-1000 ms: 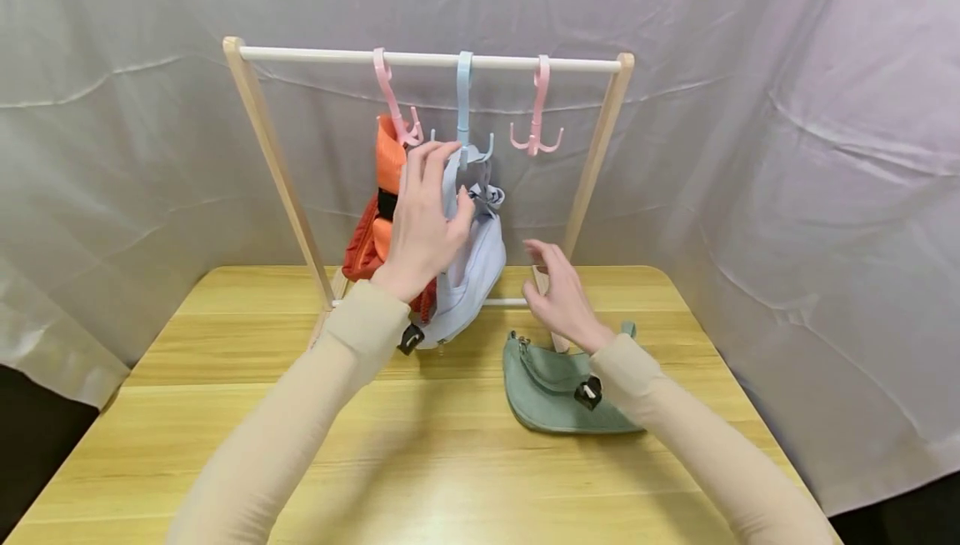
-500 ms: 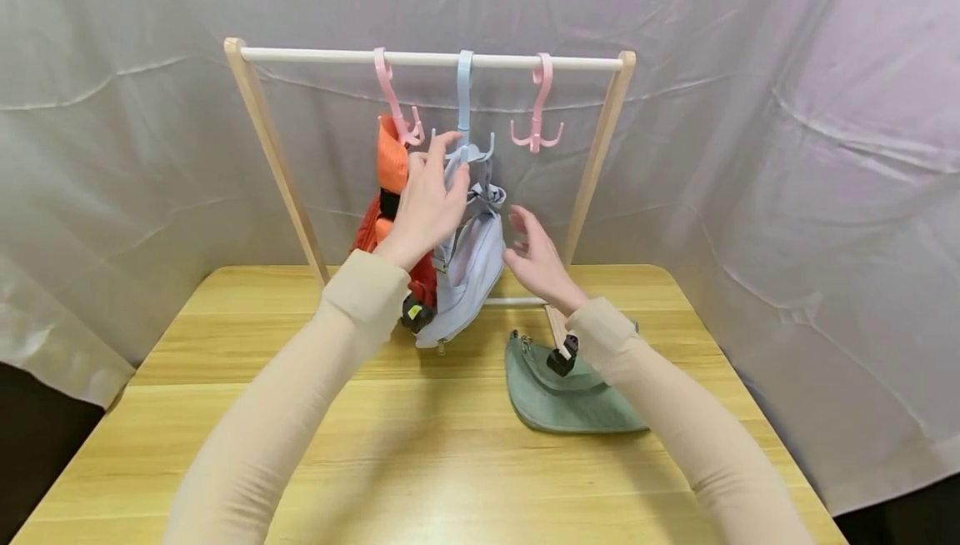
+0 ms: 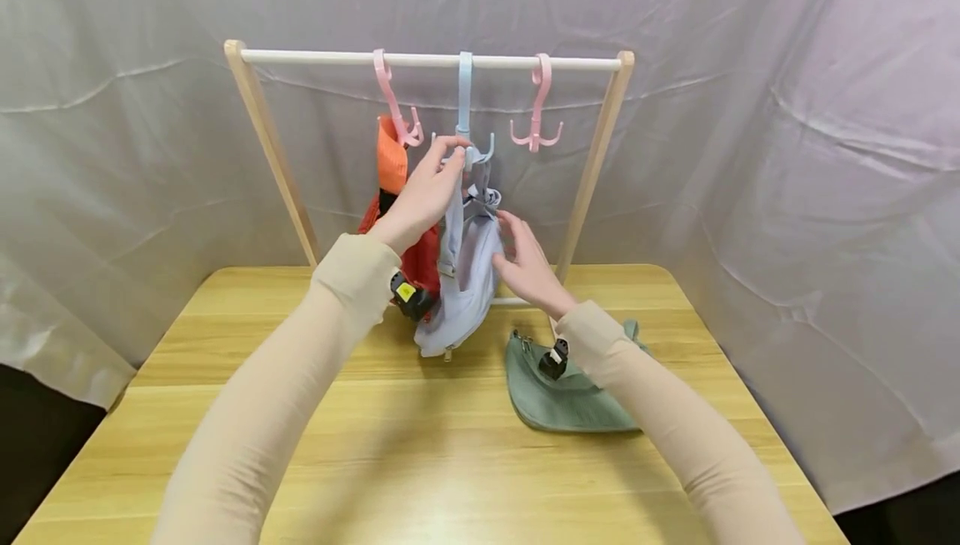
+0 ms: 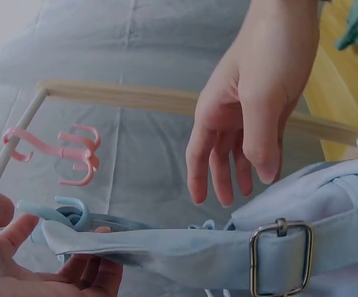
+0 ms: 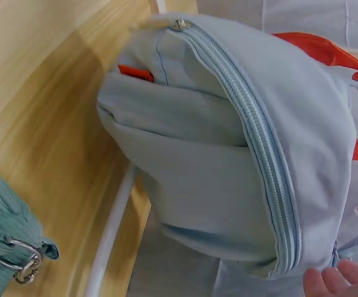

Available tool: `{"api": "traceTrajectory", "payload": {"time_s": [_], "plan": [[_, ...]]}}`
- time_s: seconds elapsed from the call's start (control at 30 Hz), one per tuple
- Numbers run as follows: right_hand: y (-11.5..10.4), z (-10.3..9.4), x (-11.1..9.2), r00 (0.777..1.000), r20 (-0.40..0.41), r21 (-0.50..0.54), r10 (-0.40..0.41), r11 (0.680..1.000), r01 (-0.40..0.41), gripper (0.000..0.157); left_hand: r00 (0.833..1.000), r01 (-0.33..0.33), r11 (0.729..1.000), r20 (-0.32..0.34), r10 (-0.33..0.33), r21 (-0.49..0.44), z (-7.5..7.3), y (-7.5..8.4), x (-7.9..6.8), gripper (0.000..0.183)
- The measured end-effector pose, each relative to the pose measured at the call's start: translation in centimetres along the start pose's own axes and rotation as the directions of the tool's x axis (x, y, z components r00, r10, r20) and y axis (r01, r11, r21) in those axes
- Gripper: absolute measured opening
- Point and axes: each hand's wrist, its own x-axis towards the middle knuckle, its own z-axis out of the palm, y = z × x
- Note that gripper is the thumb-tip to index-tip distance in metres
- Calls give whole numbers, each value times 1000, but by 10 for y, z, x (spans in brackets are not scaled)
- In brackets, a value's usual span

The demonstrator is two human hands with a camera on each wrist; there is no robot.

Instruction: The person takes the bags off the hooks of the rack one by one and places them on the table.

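Note:
A light blue bag (image 3: pixel 461 307) hangs by its strap (image 4: pixel 166 247) from the blue hook (image 3: pixel 464 95) in the middle of the rack. At the hook's lower prongs my left hand (image 3: pixel 423 195) holds the top of that strap between thumb and fingers. My right hand (image 3: pixel 528 270) is at the bag's right side, its fingers loosely extended and fingertips right at the fabric. The right wrist view shows the bag's zipper (image 5: pixel 259 136) along its curved edge. A metal buckle (image 4: pixel 282 257) sits on the strap in the left wrist view.
An orange-red bag (image 3: pixel 392 163) hangs from the left pink hook (image 3: pixel 397 103), partly behind my left hand. Another pink hook (image 3: pixel 537 103) is on the white bar (image 3: pixel 337 57) at right. A green bag (image 3: pixel 562 412) lies on the wooden table (image 3: pixel 435 462) under my right forearm.
My right hand has moved up and left from above the green bag to the light blue bag's side. My left hand's thumb and fingers have drawn together at the hook and strap.

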Motion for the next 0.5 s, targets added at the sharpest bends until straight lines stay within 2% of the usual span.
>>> {"api": "traceTrajectory", "payload": {"time_s": [0.1, 0.27, 0.4, 0.5], "plan": [[-1, -1, 2, 1000, -14, -24, -7, 1000, 7, 71, 1000, 22, 999, 22, -22, -37, -2, 0, 1, 38], [-6, -2, 10, 998, -48, -21, -37, 999, 36, 68, 999, 37, 999, 29, -37, -25, -5, 2, 1, 37], [-11, -4, 19, 997, -60, 19, -48, 999, 49, 63, 999, 38, 997, 28, -36, -74, -9, 4, 1, 35], [-16, -4, 26, 997, -73, 71, -24, 997, 29, 56, 998, 60, 993, 37, -57, -103, -13, 6, 2, 33]]}}
